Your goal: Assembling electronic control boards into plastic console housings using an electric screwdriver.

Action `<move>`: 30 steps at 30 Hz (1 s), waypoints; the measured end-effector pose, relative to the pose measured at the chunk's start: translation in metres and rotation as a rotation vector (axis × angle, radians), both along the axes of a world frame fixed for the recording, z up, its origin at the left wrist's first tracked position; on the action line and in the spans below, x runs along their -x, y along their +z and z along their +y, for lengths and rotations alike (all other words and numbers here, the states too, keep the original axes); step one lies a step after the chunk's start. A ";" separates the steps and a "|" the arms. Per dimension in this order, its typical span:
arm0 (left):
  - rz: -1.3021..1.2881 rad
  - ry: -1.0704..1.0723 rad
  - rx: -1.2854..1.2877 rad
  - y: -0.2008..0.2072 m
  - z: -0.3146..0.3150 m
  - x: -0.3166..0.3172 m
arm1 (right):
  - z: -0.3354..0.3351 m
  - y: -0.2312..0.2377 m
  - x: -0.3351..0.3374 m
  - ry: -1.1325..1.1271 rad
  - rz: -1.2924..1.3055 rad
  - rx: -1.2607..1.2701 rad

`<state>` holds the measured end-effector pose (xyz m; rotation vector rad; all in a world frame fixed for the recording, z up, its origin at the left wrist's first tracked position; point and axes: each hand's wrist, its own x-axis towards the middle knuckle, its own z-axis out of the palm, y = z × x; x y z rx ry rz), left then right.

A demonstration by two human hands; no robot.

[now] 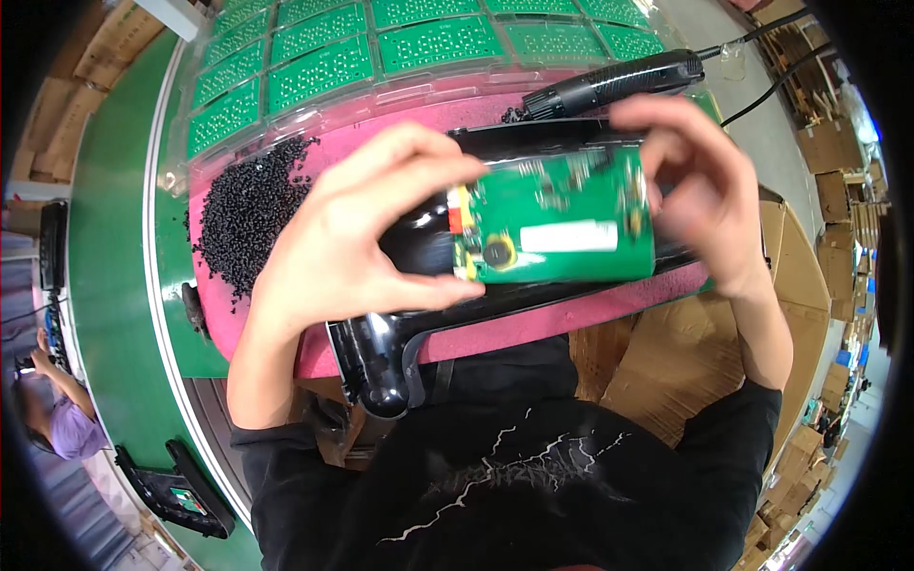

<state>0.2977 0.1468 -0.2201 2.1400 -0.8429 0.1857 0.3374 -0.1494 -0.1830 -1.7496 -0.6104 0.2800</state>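
A green circuit board with a white label, a round black coil and a red-and-yellow part on its left edge is held over a long glossy black plastic housing. My left hand is closed on the board's left end, thumb below and fingers above. At the board's right edge is my right hand, its fingers curled against that edge; thumb and fingertips are blurred. The housing lies across a pink mat, partly hidden by the board and both hands.
Left on the mat lies a heap of small black screws. Behind are clear trays of green boards and a black electric screwdriver with a cable. A black frame rests on the green bench. Another person is at far left.
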 end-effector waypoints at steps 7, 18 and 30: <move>-0.083 -0.126 -0.142 -0.004 -0.021 0.004 | -0.019 -0.034 0.020 0.077 -0.097 0.320; 0.114 0.081 -0.118 -0.006 -0.017 0.002 | -0.023 -0.040 -0.003 0.141 -0.128 0.134; 0.122 0.196 -0.407 -0.009 -0.025 0.001 | -0.018 -0.072 -0.017 0.112 -0.522 0.320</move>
